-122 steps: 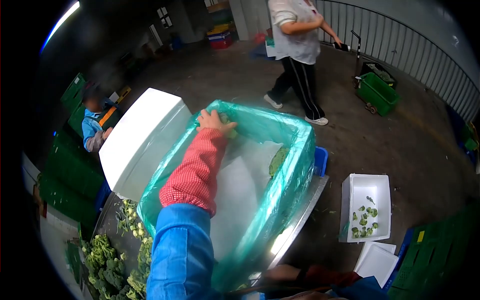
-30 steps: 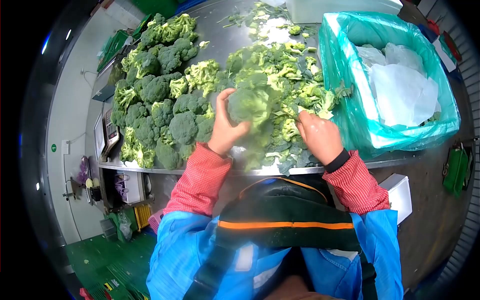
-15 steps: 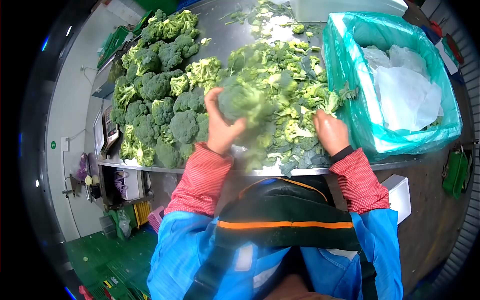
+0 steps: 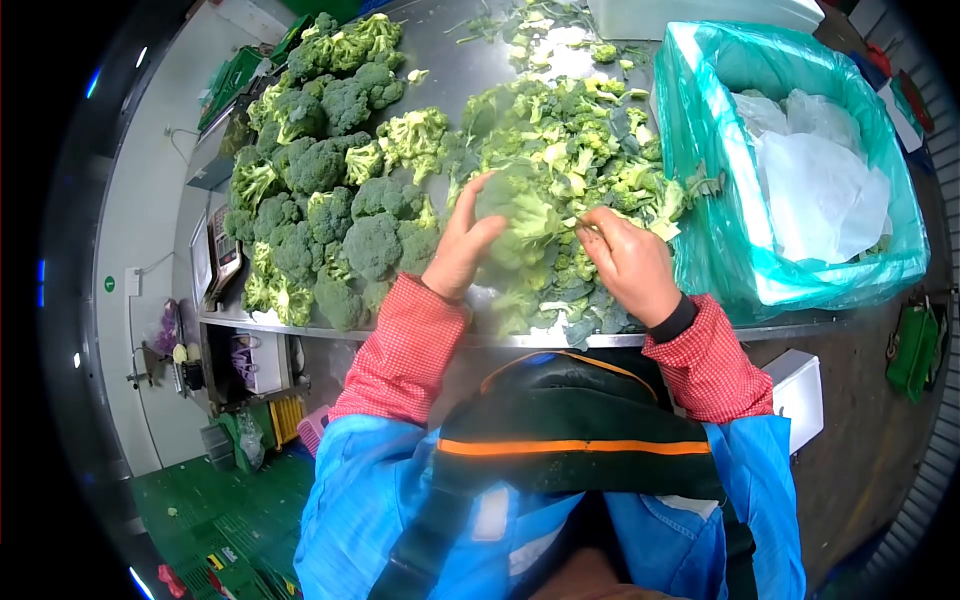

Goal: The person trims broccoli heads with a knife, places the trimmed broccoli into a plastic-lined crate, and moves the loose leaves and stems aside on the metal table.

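My left hand (image 4: 462, 245) is curled around one side of a broccoli head (image 4: 522, 218), held over the table with its pale stalk side toward the right. Against the stalk, my right hand (image 4: 632, 265) has its fingers pinched together; what they hold, if anything, is too small to make out. Beneath and behind both hands lies a heap of cut florets, stalk pieces and leaves (image 4: 575, 140). Whole broccoli heads (image 4: 372, 247) are piled to the left of my left hand. A hazy smear in the view blurs the held head.
At the right stands a box lined with a green plastic bag (image 4: 715, 255), with white sheets (image 4: 815, 190) inside. A pale container (image 4: 700, 18) sits at the back of the metal table (image 4: 440, 60). A scale (image 4: 224, 245) is at the far left.
My left hand has moved right with the broccoli head. My right hand has left the heap's right side and come left to meet the stalk.
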Motion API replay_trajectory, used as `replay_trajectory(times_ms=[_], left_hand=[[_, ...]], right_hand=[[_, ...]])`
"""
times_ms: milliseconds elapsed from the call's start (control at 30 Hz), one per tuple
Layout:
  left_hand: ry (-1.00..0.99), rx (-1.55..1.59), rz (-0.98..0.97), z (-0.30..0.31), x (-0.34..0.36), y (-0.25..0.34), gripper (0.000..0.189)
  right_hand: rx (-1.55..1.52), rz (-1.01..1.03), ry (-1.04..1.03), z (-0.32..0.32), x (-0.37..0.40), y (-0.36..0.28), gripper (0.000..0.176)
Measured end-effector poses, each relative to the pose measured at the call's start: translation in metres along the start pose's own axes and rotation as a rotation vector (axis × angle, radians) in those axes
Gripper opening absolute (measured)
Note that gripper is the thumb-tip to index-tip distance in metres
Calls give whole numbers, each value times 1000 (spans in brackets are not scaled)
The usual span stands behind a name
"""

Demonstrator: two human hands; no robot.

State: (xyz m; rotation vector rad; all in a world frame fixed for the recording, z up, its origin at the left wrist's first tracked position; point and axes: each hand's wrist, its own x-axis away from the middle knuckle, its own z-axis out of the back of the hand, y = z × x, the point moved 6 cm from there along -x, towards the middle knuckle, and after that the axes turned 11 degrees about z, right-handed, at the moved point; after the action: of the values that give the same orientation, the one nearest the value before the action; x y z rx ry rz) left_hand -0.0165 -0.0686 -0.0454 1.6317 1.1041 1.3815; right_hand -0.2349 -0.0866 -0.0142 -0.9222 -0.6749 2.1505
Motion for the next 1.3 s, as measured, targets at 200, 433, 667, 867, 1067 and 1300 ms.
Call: replay_trajectory(times_ms=[200,433,667,867,1067,1300], left_hand=[[56,-144,3,17,3,19,72],[23,-423,18,2,5,33,65],[156,-333,48,20,21,37,69],[195,-778,-301,-11,21,20,79],[201,-819,-142,8,31,18,83],[856,-1129,-385,135,27,73,87]], right_hand=[[372,261,-102,5,15,-3,17],[603,205,-106,-1,12,14,12],[347,-7,143,17,21,32,11],[79,102,137,-4,-15,-25,40],[154,-15,211,-4,-13,20,18],[49,-136,-9,-28,17,11,23]])
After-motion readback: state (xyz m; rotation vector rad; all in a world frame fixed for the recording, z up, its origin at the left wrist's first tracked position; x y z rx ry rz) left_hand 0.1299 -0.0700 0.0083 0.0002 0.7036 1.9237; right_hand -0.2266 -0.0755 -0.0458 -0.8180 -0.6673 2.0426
